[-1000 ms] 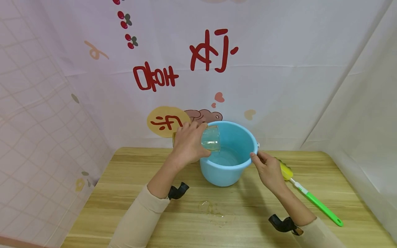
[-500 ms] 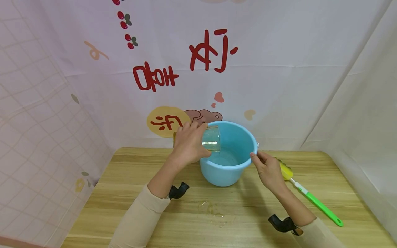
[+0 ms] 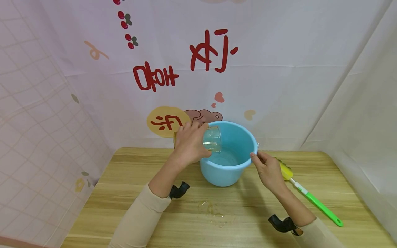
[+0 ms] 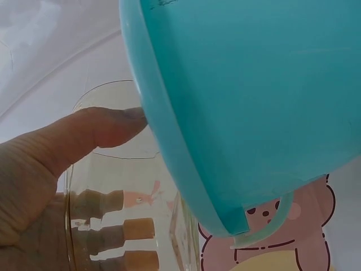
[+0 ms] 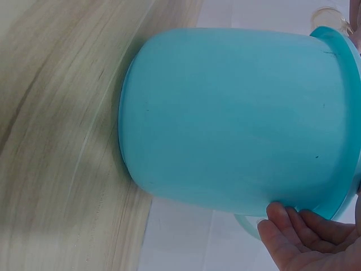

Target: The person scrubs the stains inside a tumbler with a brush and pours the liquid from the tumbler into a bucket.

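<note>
In the head view a light blue bucket (image 3: 221,175) stands on the wooden table near the back wall. My left hand (image 3: 190,143) grips a clear, amber-tinted glass (image 3: 212,139), tipped on its side with its mouth over the bucket's left rim. Through the glass (image 4: 113,175), the left wrist view shows the fingers wrapped round the far side and the thumb near the bucket (image 4: 254,101). My right hand (image 3: 269,170) pinches the bucket's right rim, thumb on top; in the right wrist view its fingers curl under the rim. Water seems to lie in the bucket's bottom.
Right of the bucket lies a brush (image 3: 321,203) with a yellow sponge head and green handle. A small puddle (image 3: 212,210) wets the wooden table (image 3: 139,213) in front. A white printed cloth (image 3: 273,86) hangs close behind the bucket.
My left hand and the glass have shifted very slightly to the right. The bucket, right hand and brush look unmoved.
</note>
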Demonstrator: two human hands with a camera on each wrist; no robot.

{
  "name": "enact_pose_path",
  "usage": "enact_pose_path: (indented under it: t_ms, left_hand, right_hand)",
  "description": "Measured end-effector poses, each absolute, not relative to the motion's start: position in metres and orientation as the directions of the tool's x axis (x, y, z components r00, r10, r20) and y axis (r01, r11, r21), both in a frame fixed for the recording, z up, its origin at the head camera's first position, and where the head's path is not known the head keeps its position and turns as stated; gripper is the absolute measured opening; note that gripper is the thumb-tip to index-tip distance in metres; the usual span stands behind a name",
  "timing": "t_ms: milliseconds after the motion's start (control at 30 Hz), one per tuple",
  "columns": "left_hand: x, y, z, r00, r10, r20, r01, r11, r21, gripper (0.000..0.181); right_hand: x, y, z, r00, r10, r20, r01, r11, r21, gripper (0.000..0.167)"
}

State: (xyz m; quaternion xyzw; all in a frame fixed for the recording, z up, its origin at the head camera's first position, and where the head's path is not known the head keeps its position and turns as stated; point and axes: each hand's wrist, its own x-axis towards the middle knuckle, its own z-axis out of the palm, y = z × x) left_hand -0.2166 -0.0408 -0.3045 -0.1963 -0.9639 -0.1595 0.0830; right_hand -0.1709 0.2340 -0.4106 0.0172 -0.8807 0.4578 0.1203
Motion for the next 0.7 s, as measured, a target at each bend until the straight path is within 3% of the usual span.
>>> enact_pose_path:
  t_ms: [700]
  left_hand:
    - [-0.2164, -0.0378, -0.3046, -0.903, 0.367, 0.224, 0.417, 0.873, 0.252, 0.087]
  right_hand:
    - [-0.1714, 0.2361, -0.4121, -0.972, 0.074, 0.224, -0.142, 0.575, -0.805, 0.05]
